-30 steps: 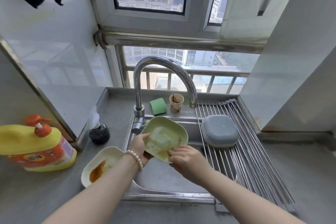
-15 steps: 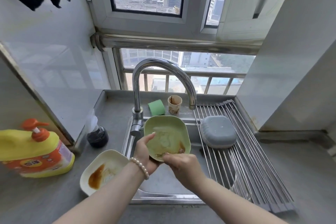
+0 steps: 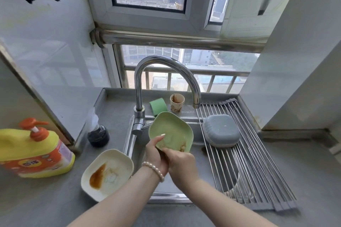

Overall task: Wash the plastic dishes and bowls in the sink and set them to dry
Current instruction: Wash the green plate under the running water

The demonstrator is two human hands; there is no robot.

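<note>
On the counter at far left stands a yellow soap bottle [image 3: 35,150], then a stained cream dish [image 3: 108,174] beside the sink [image 3: 167,200]. Over the basin, the left hand [image 3: 156,155] grips a tilted green dish [image 3: 171,131], thumb inside; the right hand [image 3: 181,164] pinches its lower rim. A grey bowl [image 3: 221,130] lies upturned on the drying rack [image 3: 258,171].
</note>
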